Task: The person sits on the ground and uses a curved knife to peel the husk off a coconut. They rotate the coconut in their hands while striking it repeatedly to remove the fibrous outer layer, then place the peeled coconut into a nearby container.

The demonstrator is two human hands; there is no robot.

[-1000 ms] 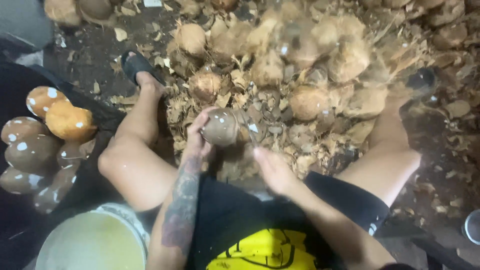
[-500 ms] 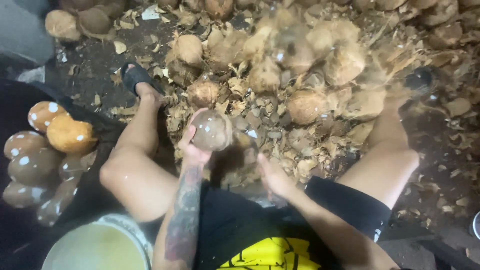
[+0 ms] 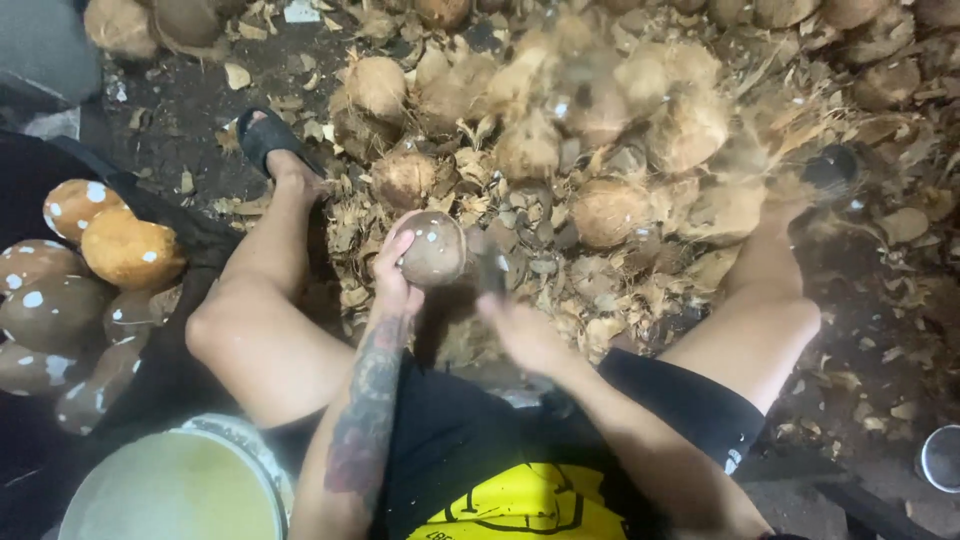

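A dark dirt floor point(image 3: 180, 110) lies littered with brown fibrous coconut husks. The left hand point(image 3: 395, 280) cups one round, brown, white-flecked shelled coconut point(image 3: 433, 248) between the knees, fingers curled round it; it looks hard, heavy and smooth, best gripped underneath. The right hand point(image 3: 525, 330) is blurred, its fingers unreadable. About six peeled coconuts point(image 3: 130, 250) sit left.

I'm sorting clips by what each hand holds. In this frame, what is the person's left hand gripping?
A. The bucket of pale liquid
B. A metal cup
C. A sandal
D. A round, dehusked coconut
D. The left hand wraps around a round brown coconut held above the husk litter, while the bucket sits low by the left knee, untouched.
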